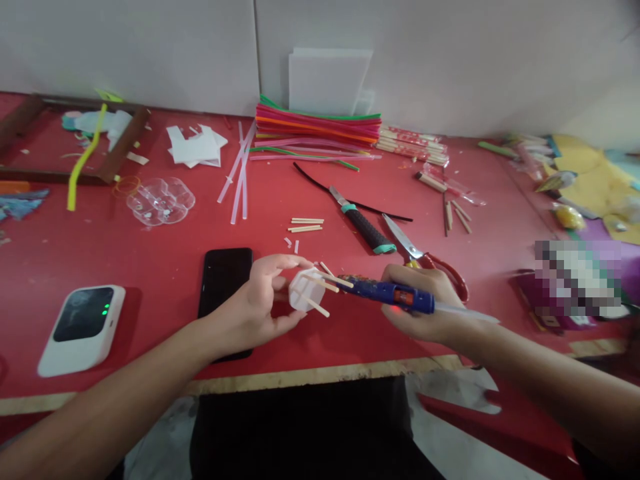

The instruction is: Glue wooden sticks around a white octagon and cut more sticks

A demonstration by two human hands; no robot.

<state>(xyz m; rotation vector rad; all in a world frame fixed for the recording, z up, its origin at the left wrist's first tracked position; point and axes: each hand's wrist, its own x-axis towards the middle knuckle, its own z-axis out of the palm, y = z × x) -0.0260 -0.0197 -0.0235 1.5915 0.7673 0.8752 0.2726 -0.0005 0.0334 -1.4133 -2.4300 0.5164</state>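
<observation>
Between the fingertips and thumb of my left hand (270, 300) is a small white many-sided piece (304, 293), held tilted above the table's front part. Several short wooden sticks (318, 307) stand out from its face toward the right. My right hand (425, 303) is wrapped round a blue glue gun (380, 291), whose tip end comes close to the sticks. A clear glue stick (467, 311) pokes out of the gun's back end, and a small red light glows on its body. Whether the tip touches the piece I cannot tell.
Scissors (407, 240) and a craft knife (367, 227) lie just beyond my right hand. A black phone (225, 280) is partly under my left wrist. Short sticks (306, 225) lie ahead; colourful pipe cleaners (317, 130) are stacked by the wall. A white device (83, 330) sits left.
</observation>
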